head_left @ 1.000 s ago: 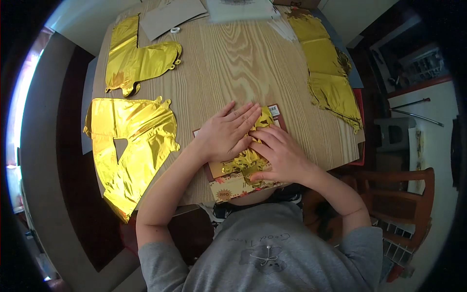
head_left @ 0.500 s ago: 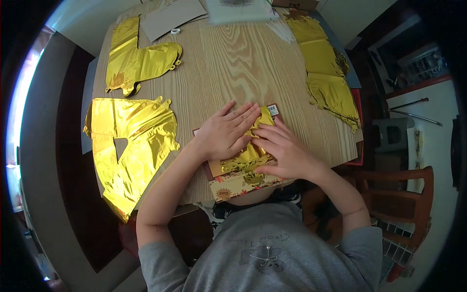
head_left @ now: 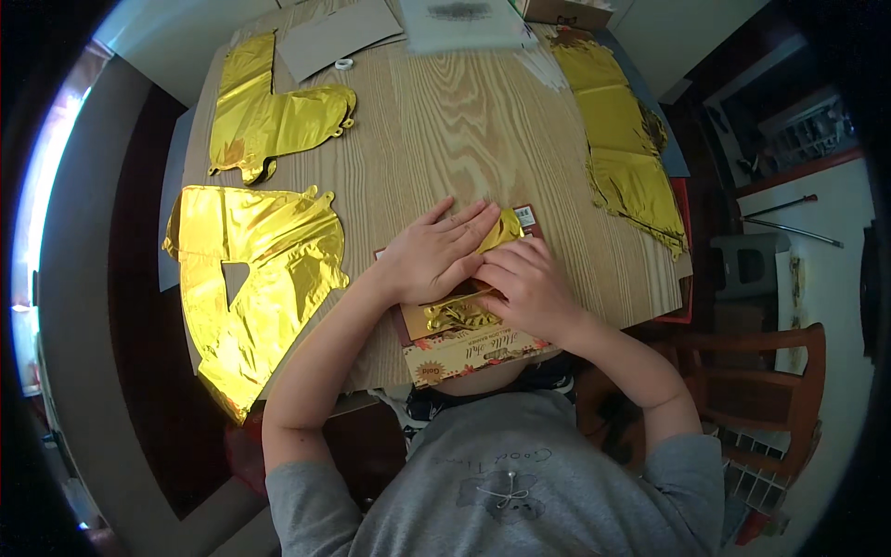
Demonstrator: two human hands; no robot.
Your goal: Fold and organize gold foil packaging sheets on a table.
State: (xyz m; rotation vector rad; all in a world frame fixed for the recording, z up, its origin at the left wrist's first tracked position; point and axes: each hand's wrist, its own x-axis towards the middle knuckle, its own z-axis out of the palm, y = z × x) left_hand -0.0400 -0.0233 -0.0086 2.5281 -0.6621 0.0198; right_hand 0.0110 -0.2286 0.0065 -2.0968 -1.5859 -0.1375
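Observation:
A folded gold foil balloon (head_left: pixel 459 314) lies on an open, printed cardboard package (head_left: pixel 478 355) at the table's near edge. My left hand (head_left: pixel 429 252) rests flat across the foil, fingers stretched out toward the far right. Beside it, my right hand (head_left: pixel 531 286) has its fingers curled and pressed together on the foil, gripping part of it under the palm. Both hands hide much of the balloon. To the left is a large flat gold foil balloon (head_left: pixel 288 237) with a four-sided opening.
Another flat gold balloon (head_left: pixel 302 121) lies at the far left, and one more (head_left: pixel 617 135) runs along the right edge. Grey cardboard (head_left: pixel 339 37), a small white ring (head_left: pixel 343 64), a clear plastic sheet (head_left: pixel 459 32) and a box (head_left: pixel 568 11) sit at the back. A wooden chair (head_left: pixel 809 390) stands right.
My right hand's fingers have drawn in from spread to curled on the foil. Foil that hung over the package's near flap is now off it, uncovering the print. My left hand stays flat.

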